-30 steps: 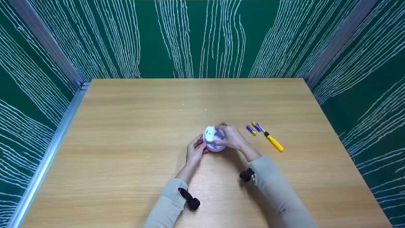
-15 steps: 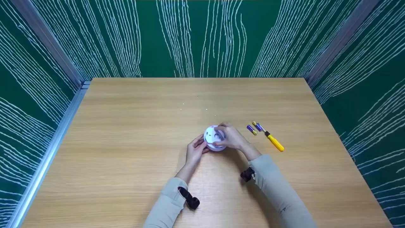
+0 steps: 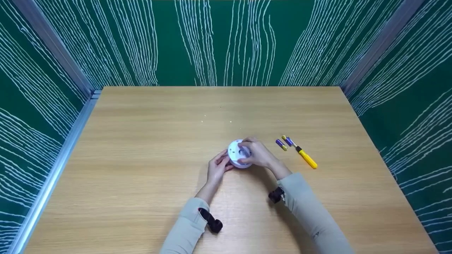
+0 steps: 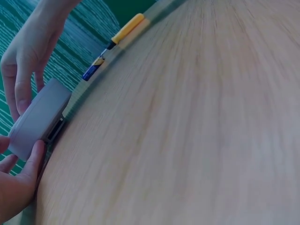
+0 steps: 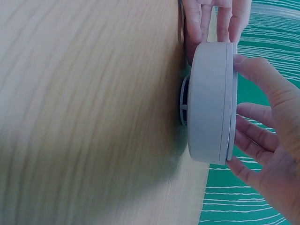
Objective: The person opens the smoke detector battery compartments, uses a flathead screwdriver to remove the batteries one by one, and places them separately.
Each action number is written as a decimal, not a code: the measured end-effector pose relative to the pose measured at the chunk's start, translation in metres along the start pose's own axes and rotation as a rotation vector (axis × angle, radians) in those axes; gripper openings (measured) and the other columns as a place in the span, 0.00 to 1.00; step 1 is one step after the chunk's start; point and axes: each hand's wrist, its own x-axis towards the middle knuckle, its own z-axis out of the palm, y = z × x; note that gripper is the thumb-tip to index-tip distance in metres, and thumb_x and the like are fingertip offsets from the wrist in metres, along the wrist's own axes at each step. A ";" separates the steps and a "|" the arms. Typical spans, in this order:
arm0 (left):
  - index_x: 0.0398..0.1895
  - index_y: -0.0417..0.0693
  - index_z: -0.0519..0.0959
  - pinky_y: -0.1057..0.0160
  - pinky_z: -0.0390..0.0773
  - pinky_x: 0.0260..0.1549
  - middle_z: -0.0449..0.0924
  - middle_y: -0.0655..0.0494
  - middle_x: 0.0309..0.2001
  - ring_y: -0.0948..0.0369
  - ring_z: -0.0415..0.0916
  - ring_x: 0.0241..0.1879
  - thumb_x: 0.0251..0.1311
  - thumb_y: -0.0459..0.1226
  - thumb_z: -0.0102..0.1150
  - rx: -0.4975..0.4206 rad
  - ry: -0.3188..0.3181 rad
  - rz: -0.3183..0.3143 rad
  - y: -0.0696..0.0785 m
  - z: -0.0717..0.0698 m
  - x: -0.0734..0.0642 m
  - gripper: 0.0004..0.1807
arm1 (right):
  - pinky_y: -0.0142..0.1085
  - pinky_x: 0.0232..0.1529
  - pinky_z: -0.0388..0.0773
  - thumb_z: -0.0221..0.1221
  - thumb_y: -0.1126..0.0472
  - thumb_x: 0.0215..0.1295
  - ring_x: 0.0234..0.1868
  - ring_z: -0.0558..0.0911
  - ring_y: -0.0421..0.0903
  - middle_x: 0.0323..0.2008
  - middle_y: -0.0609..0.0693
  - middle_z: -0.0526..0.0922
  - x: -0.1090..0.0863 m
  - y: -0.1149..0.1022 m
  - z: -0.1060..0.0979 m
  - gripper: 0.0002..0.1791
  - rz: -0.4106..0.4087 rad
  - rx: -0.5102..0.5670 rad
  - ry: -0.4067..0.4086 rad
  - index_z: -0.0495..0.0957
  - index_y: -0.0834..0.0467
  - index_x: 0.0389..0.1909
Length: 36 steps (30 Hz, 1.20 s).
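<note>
A round white smoke detector (image 3: 233, 152) sits near the middle of the table, its flat plate with small slots facing up. My left hand (image 3: 216, 169) holds its left rim, the thumb and fingertips against the side wall. Over the top, my right hand (image 3: 260, 153) grips the plate (image 5: 233, 101) with thumb and fingers spread across it. Side on, in the right wrist view, the thick white body (image 5: 208, 103) has a slotted vent (image 5: 184, 101) underneath, facing the tabletop. A thin seam shows between plate and body.
Right of the hands lie two purple-and-yellow batteries (image 3: 281, 144) and a screwdriver (image 3: 306, 158) with a yellow handle, its tip by one battery. Tiny white specks (image 3: 230, 121) dot the wooden table (image 3: 141, 141). Green panels with white streaks (image 3: 243, 42) stand around it.
The top plate has turned slightly and now lies flatter on the body than a second ago. Both hands keep nearly the same place; the batteries and screwdriver lie unmoved.
</note>
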 end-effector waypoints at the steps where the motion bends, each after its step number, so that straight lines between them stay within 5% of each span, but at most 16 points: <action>1: 0.56 0.28 0.64 0.57 0.81 0.35 0.74 0.39 0.43 0.59 0.75 0.33 0.60 0.25 0.45 -0.003 0.001 -0.002 0.000 0.000 0.000 0.20 | 0.44 0.54 0.69 0.68 0.54 0.42 0.49 0.70 0.55 0.46 0.62 0.73 0.000 0.000 0.000 0.31 0.000 0.004 -0.003 0.75 0.68 0.47; 24: 0.55 0.29 0.66 0.61 0.81 0.31 0.74 0.38 0.46 0.61 0.75 0.28 0.60 0.28 0.47 0.008 0.044 -0.036 -0.002 0.002 0.004 0.19 | 0.45 0.57 0.66 0.67 0.59 0.46 0.53 0.70 0.55 0.51 0.60 0.73 -0.002 0.007 -0.005 0.29 -0.006 0.077 -0.047 0.72 0.66 0.50; 36: 0.55 0.29 0.67 0.61 0.82 0.29 0.75 0.40 0.44 0.62 0.75 0.28 0.59 0.28 0.48 0.057 0.063 -0.017 -0.001 0.004 0.004 0.19 | 0.43 0.57 0.66 0.63 0.60 0.52 0.52 0.71 0.54 0.50 0.60 0.74 -0.009 0.011 -0.005 0.25 0.093 0.220 0.067 0.72 0.67 0.50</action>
